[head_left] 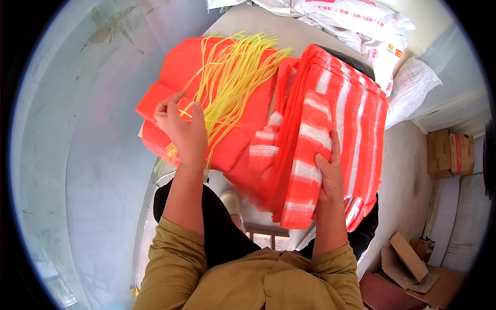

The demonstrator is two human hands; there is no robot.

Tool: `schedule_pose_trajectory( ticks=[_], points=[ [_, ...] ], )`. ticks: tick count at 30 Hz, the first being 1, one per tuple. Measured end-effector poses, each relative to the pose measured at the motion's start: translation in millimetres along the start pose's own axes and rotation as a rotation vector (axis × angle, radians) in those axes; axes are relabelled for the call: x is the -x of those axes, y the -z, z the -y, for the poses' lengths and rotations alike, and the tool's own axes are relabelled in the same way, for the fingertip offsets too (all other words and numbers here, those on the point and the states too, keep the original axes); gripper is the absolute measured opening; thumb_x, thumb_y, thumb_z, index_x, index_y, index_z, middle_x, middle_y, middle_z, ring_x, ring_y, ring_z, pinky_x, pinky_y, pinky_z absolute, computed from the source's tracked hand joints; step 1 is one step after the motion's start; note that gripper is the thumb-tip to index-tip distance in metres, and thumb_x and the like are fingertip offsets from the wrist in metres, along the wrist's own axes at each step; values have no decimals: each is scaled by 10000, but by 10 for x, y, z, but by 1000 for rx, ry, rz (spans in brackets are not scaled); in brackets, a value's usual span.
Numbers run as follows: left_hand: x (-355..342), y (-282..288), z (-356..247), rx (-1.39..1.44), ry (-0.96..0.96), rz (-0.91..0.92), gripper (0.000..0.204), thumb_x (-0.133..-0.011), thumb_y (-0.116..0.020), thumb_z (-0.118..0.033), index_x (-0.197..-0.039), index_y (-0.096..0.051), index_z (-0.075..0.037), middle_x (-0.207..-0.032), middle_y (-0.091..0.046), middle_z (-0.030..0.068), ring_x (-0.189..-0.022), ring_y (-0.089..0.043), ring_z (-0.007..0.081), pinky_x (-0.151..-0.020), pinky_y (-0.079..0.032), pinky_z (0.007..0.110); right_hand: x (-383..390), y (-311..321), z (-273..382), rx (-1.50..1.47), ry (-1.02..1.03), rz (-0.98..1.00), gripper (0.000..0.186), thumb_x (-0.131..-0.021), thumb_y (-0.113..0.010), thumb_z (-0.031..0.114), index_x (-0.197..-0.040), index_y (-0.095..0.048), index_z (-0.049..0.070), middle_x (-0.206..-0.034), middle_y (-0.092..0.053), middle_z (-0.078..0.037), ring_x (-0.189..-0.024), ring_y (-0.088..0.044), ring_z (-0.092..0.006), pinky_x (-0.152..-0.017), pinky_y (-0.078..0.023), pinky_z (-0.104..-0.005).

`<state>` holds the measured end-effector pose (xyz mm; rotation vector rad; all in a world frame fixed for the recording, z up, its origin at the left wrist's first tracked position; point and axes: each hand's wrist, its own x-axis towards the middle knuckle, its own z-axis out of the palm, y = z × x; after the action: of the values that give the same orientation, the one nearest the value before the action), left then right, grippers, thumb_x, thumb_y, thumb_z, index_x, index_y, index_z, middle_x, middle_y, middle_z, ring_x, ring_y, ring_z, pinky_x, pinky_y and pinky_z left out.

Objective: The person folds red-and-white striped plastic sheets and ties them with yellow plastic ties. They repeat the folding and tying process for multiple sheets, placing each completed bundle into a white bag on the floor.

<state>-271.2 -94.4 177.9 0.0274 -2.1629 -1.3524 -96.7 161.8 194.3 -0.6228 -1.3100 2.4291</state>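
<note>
My left hand (182,125) is over the left side of a bundle of thin yellow plastic strips (232,82). Its fingers are curled around a yellow strip, with the thumb upright. The bundle lies across a pile of plain red plastic sheets or bags (178,64). My right hand (333,173) grips a folded, red-and-white striped plastic bag (308,139) by its right edge, thumb on top. Under it rests a thick stack of similar striped plastic bags (356,119). Blurred red plastic hangs left of the folded bag.
White printed sacks (356,23) are piled behind the work surface (248,23). Cardboard boxes (439,154) stand on the far right, and opened cardboard (408,263) lies at the lower right. A pale smooth panel (98,155) fills the left. My legs are below the stack.
</note>
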Motion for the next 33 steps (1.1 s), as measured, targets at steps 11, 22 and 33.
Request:
schedule_pose_trajectory(
  ticks=[11,22,33],
  points=[
    [203,-74,148,-490,-461,512,185,-840,-752,-39,-982,-826,-133,-1272,-647,78,-1302,-545,350,-1070,-450,503,12,-4,8,12,-11,-6,982,-886,-760,-23,-1721,-268,131,-1628,-452,-183,-1385,-585,-315,-1075,-589,-430],
    [-24,223,55,-697,-408,561,127,-869,-669,-138,-827,-771,-76,-899,-723,50,-952,-667,310,-873,-536,478,11,21,19,42,-6,-11,932,-923,-711,-30,-1724,-264,138,-1606,-480,-174,-1363,-600,-292,-1078,-586,-420],
    [137,219,-1,-534,-463,682,190,-846,-791,-255,-869,-785,-66,-898,-714,110,-943,-677,324,-815,-568,466,22,29,-22,1,-10,15,934,-931,-717,-42,-1725,-259,135,-1604,-490,-172,-1355,-608,-295,-1080,-582,-423]
  ],
)
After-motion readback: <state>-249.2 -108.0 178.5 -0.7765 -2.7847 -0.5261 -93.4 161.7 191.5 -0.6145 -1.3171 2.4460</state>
